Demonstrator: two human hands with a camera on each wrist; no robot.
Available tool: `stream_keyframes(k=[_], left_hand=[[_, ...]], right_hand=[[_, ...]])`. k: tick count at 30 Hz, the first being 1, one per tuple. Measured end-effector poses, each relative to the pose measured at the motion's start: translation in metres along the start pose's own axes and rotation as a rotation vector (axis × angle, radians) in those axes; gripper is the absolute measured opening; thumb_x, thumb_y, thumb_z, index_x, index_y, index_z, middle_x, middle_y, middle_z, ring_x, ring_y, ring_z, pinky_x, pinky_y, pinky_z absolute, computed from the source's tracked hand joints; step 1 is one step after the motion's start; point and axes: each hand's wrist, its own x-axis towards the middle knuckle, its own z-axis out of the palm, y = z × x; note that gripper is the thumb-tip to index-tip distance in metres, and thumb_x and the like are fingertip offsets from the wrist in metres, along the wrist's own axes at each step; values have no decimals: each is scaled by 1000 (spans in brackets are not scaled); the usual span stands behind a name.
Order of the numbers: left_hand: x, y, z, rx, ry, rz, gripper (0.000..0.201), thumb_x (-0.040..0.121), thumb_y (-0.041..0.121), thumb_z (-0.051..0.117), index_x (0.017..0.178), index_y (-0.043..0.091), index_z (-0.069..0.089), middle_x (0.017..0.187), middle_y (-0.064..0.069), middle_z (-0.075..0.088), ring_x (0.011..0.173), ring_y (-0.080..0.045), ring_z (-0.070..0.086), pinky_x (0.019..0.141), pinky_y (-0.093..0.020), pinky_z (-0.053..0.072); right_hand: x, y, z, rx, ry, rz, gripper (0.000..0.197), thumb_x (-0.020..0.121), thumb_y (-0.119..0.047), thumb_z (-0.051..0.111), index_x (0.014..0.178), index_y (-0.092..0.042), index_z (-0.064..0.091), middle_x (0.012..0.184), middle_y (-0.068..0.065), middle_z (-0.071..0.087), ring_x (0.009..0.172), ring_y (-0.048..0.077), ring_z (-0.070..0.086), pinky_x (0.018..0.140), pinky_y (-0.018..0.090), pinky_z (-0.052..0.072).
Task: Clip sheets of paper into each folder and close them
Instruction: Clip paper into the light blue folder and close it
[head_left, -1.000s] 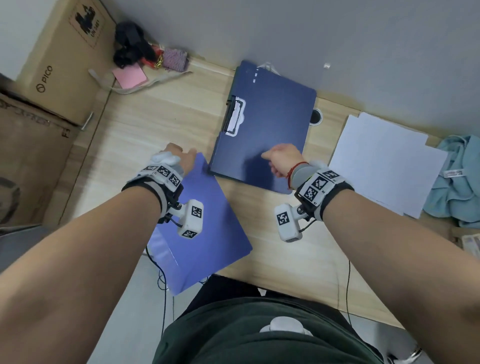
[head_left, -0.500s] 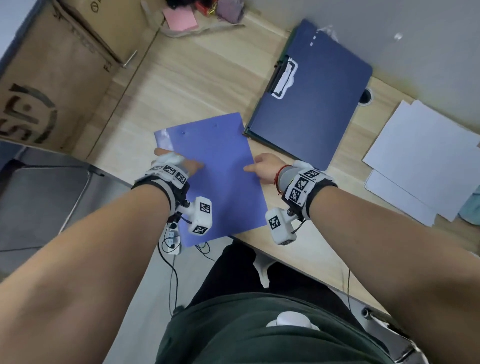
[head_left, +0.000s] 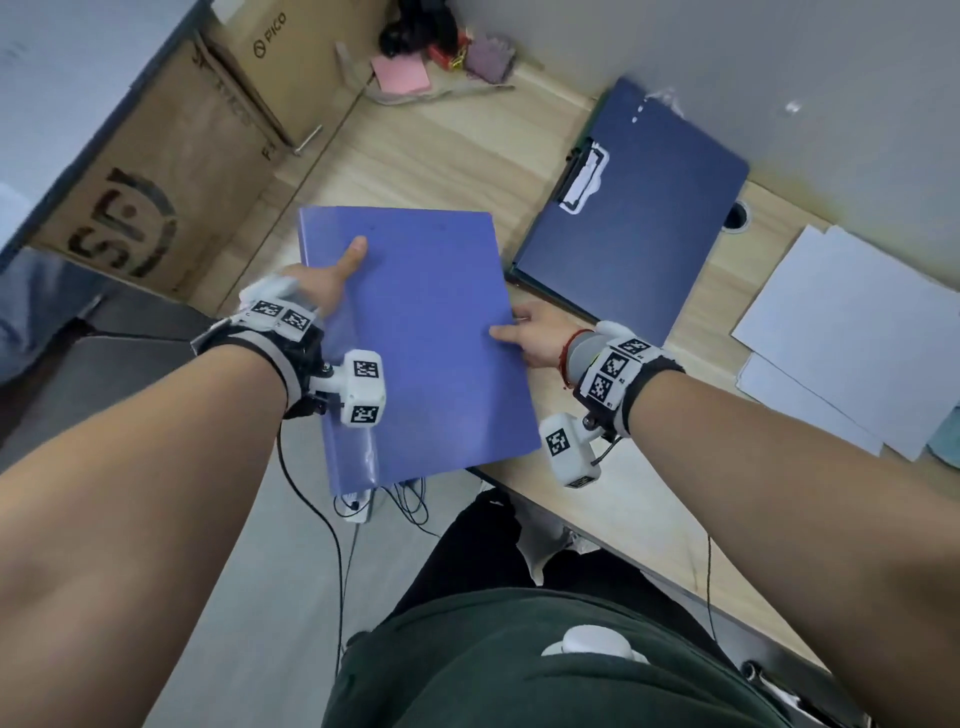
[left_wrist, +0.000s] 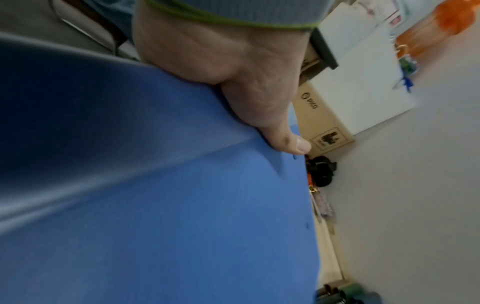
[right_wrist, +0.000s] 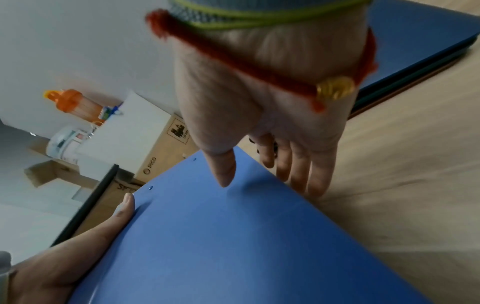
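A closed light-blue folder (head_left: 426, 332) hangs partly over the desk's near edge, held by both hands. My left hand (head_left: 332, 275) grips its left edge, thumb lying on the cover (left_wrist: 283, 142), fingers hidden beneath. My right hand (head_left: 530, 332) holds the right edge with the thumb on top (right_wrist: 223, 170) and the fingers underneath (right_wrist: 306, 172). A dark-blue folder (head_left: 639, 218) with a black clip and white label lies closed on the desk behind. Loose white sheets of paper (head_left: 852, 332) lie at the right.
Cardboard boxes (head_left: 171, 171) stand left of the wooden desk (head_left: 431, 156). A pink notepad (head_left: 400, 75) and small clutter sit at the back corner. A cable hole (head_left: 735, 215) is beside the dark folder. Cables (head_left: 363, 509) hang under the desk edge.
The light-blue folder has been pulled toward me and turned straighter, lifted off the desk edge. My right hand moved from the dark folder to the light folder's right edge.
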Motion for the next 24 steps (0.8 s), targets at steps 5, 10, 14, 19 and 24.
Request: stream_keyframes(k=[5,10,14,19,24], left_hand=[[-33,47,-1,-303,-23,233,85,55,93,55,93,17,58,92,-6,68,76,-26,63,75,-37,53],[-85,121,42,-491,-122,533,45,76,57,75,96,19,64,79,9,64,64,-5,59,52,-20,42],[-110,169,105,-415,-250,735,60,75,49,80,117,8,64,103,-1,70,87,-18,67,74,-29,54],[-129,196,174,-182,-312,837,58,73,44,80,116,9,63,106,0,70,91,-20,68,81,-34,55],[-159,206,240,46,-425,883,63,64,48,77,114,13,63,107,0,70,91,-23,68,87,-39,56]], right_hand=[[-35,-24,-44,280,180,-143,51,84,-33,73,126,-9,58,118,4,70,101,22,71,90,44,57],[-80,8,-122,408,450,-169,38,92,-17,66,126,-2,57,119,14,68,96,26,69,80,36,60],[-118,69,-170,401,660,-77,38,90,-24,69,124,-9,59,117,10,69,101,29,68,89,45,56],[-151,140,-192,440,830,50,33,86,-28,71,114,-14,60,114,10,69,100,32,68,91,51,55],[-178,209,-195,494,931,148,33,88,-24,70,116,-12,59,113,8,67,100,28,66,92,44,54]])
